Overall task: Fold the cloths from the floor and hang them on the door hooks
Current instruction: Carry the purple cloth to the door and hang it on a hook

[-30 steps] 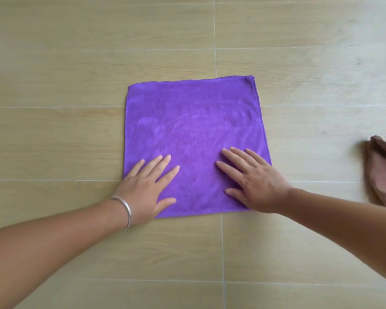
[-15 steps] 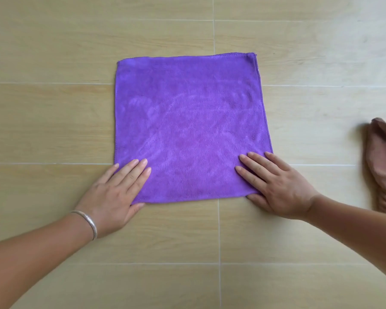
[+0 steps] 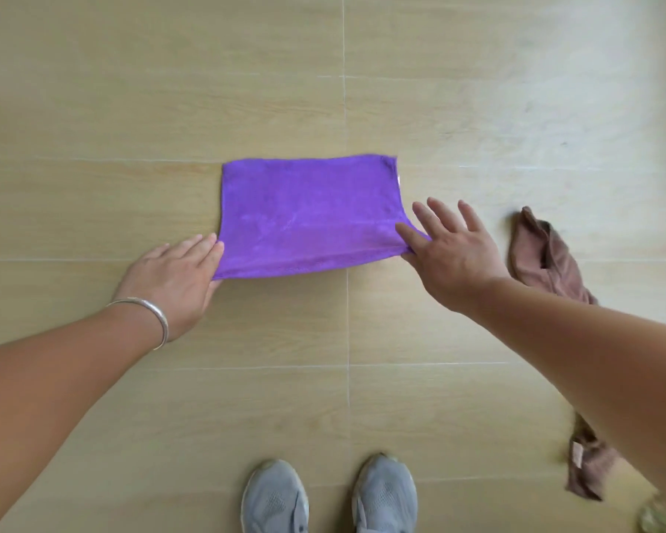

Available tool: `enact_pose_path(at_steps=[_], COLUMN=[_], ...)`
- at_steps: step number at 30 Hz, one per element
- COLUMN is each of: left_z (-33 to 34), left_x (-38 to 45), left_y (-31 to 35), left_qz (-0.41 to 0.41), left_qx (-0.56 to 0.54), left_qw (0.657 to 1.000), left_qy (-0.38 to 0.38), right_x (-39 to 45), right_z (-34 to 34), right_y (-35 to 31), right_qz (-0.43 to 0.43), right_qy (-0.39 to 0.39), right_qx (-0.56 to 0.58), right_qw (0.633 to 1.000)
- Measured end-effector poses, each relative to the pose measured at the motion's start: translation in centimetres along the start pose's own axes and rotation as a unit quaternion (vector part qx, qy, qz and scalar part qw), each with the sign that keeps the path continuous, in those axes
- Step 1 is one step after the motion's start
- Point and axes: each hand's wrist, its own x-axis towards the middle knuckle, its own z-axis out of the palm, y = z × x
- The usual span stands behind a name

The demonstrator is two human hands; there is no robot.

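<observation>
Overhead, from the head view, the purple cloth lies on the tiled floor, its near edge lifted mid-fold – left hand pinches the near-left corner, right hand the near-right, other fingers spread. Soft, light and limp, it likely handles best by its corners – a brown cloth waits to the right

A purple microfibre cloth lies on the floor with its near edge lifted and rolled toward the far edge. To its right a crumpled brown cloth lies well apart; another brown cloth lies nearer.
</observation>
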Motion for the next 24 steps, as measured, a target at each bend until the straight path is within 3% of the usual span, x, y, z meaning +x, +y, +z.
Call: enact_pose_path(at_steps=[8, 17, 24], left_z=[-22.5, -51.4, -71.9], left_x=[-8.0, -22.0, -31.5], left_y=[-6.6, -15.4, -20.0], left_qz=[-0.024, -0.028, -0.015], left_qx=[-0.031, -0.025, -0.049], left_qw=[0.998, 0.995, 0.983], left_qy=[0.04, 0.091, 0.176], right_x=[-8.3, -21.0, -29.6], right_z=[-21.8, -51.7, -73.5], right_y=[5.8, 13.9, 19.5], right_qz=[0.028, 0.028, 0.04], right_qy=[-0.001, 0.056, 0.165], right_qx=[0.012, 0.092, 0.069], right_qw=[1.0, 0.994, 0.983])
